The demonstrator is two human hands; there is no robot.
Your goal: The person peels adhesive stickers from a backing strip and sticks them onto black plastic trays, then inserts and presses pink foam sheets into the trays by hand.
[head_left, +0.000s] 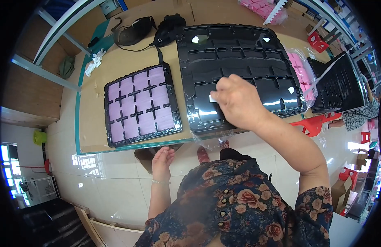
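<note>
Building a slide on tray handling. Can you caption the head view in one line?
Right hand places a small white piece into the empty black tray; left hand hangs open below the pink-filled tray.

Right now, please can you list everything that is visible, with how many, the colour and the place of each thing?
large tray: one, glossy black, many empty compartments, on the right part of the table
small white piece: one, at the fingertips of the right hand, over the large tray
small tray: one, black, filled with pink pads, left of the large tray
table: one, brown top with green edge
black straps and pouch: a few, at the far side of the table
bag of pink pads: one, clear, right of the large tray
red stools: several, on the floor at the right
right hand: one, over the large tray
left hand: one, open, empty, below the table edge
</note>
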